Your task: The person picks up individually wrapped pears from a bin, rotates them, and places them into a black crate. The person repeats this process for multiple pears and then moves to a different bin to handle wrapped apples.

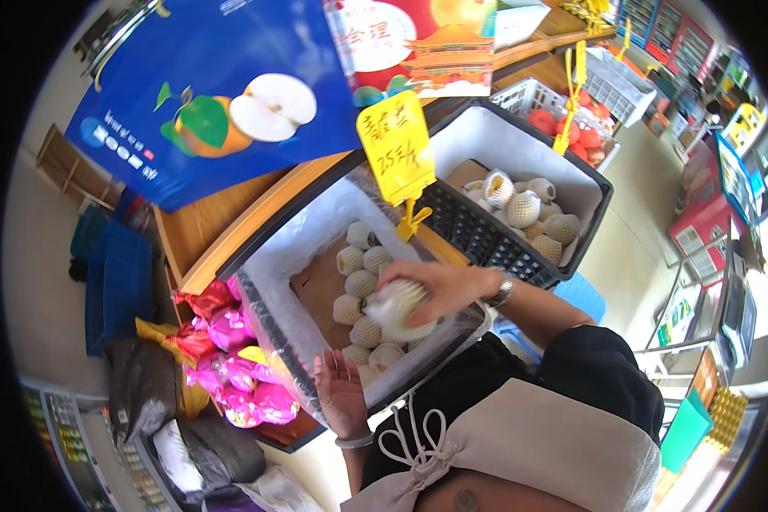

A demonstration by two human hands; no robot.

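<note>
A round fruit in a white foam net (398, 310), blurred, is gripped in my right hand (441, 286) above the foam-lined box (272, 272). Inside that box, several more netted fruits (360, 283) sit in rows on a brown cardboard base (317, 291). My left hand (341, 388) is at the box's near left side, fingers apart and palm up, holding nothing. Whether it touches the rim I cannot tell. Over the far side of the box stands a yellow price tag (397, 147) on a yellow clip (413, 219).
A black plastic crate (486, 224) of netted fruits (523, 210) stands beyond to the right. Fruits in pink and red wrapping (230, 329) crowd the left. A blue printed carton (230, 83) rises behind. Right of me is a blue stool (579, 297).
</note>
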